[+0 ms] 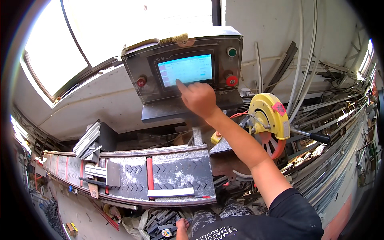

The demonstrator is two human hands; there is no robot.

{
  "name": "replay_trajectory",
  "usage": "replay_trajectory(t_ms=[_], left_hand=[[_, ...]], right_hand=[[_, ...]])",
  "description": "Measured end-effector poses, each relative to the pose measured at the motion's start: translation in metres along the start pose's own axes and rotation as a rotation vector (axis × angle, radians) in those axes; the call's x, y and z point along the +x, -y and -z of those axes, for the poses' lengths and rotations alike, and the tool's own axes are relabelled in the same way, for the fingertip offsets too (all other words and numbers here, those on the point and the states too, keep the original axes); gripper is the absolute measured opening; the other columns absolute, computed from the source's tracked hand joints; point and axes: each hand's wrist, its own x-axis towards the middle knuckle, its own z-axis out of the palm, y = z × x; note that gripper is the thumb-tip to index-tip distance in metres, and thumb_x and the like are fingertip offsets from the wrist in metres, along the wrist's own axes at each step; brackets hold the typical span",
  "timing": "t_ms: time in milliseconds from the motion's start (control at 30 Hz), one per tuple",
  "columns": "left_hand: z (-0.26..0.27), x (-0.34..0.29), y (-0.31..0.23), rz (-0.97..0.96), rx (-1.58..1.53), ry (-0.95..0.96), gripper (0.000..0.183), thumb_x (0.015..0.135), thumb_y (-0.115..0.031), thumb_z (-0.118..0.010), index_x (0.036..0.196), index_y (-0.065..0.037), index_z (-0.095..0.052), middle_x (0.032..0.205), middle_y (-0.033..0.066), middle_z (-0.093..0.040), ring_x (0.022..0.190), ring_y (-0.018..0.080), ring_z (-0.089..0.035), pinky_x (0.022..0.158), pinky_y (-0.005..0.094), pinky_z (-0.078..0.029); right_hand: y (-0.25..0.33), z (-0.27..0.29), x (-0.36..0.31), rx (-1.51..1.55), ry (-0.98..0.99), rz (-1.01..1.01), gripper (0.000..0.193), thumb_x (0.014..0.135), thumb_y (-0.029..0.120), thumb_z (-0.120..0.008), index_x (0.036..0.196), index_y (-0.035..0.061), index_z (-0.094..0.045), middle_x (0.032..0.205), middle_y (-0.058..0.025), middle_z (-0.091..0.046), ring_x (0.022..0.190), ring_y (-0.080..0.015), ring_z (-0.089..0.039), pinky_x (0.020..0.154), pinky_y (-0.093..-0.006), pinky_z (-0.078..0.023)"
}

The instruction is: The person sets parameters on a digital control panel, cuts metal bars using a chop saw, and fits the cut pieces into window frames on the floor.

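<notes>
My right hand (197,97) reaches up to a control box (140,60) with a lit touch screen (186,68). Its index finger is stretched out to the screen's lower edge, the other fingers are folded, and nothing is held. Whether the fingertip touches the glass I cannot tell. A red button (141,81) is left of the screen; a green button (231,51) and a red emergency stop (231,81) are on its right. Down by my legs hangs my left hand (182,224), small in view, fingers loosely apart and apparently holding nothing, near a heap of dark offcuts (158,222).
A yellow-guarded cut-off saw (265,112) with a black-gripped handle (320,138) stands right of my forearm. Left runs a dusty feed table (176,170) with a red crossbar (150,176), a pale strip (171,193) and stacked profiles (88,138). Long metal bars (336,160) fill the right side.
</notes>
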Motion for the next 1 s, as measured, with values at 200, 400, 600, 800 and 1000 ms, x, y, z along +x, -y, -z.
replay_trajectory(t_ms=[200, 400, 600, 800, 1000], left_hand=[[-0.015, -0.019, -0.011, -0.01, -0.016, -0.024, 0.003, 0.091, -0.011, -0.056, 0.09, -0.009, -0.054, 0.074, 0.0056, -0.06, 0.056, 0.018, -0.057, 0.043, 0.032, -0.046], [-0.006, -0.013, -0.006, -0.007, -0.005, -0.01, 0.003, 0.091, -0.01, -0.056, 0.09, -0.008, -0.054, 0.074, 0.0057, -0.059, 0.055, 0.018, -0.057, 0.043, 0.0314, -0.046], [-0.005, -0.009, 0.0, -0.001, -0.004, -0.006, 0.003, 0.089, -0.01, -0.056, 0.091, -0.008, -0.054, 0.072, 0.0055, -0.058, 0.055, 0.0182, -0.057, 0.043, 0.0307, -0.046], [-0.001, -0.003, 0.002, 0.001, -0.013, 0.033, 0.004, 0.089, -0.011, -0.056, 0.091, -0.008, -0.054, 0.073, 0.0057, -0.059, 0.056, 0.0184, -0.058, 0.044, 0.0313, -0.047], [-0.01, -0.007, -0.002, -0.017, 0.036, -0.032, 0.008, 0.091, -0.014, -0.057, 0.096, -0.007, -0.058, 0.081, 0.0077, -0.064, 0.063, 0.0197, -0.062, 0.049, 0.033, -0.052]], right_hand=[[-0.003, -0.005, -0.002, -0.024, 0.021, -0.02, 0.037, 0.07, 0.01, -0.069, 0.106, 0.0068, -0.072, 0.053, 0.0004, -0.048, 0.049, -0.0161, -0.051, 0.046, -0.0302, -0.041], [0.0, 0.002, -0.003, 0.039, -0.029, -0.011, 0.028, 0.069, 0.009, -0.068, 0.096, 0.0047, -0.074, 0.053, -0.0001, -0.049, 0.048, -0.016, -0.051, 0.046, -0.03, -0.041], [-0.001, 0.003, -0.003, 0.028, -0.046, -0.019, 0.028, 0.068, 0.009, -0.068, 0.095, 0.0045, -0.074, 0.053, 0.0, -0.051, 0.048, -0.016, -0.051, 0.046, -0.0303, -0.042], [-0.001, -0.001, -0.002, -0.013, -0.028, -0.045, 0.027, 0.068, 0.009, -0.069, 0.094, 0.0048, -0.074, 0.053, -0.0003, -0.05, 0.048, -0.0164, -0.051, 0.046, -0.0303, -0.041], [0.0, 0.002, -0.004, 0.064, -0.043, -0.047, 0.026, 0.068, 0.006, -0.066, 0.093, 0.0063, -0.073, 0.055, -0.0029, -0.051, 0.05, -0.0192, -0.054, 0.048, -0.032, -0.044]])
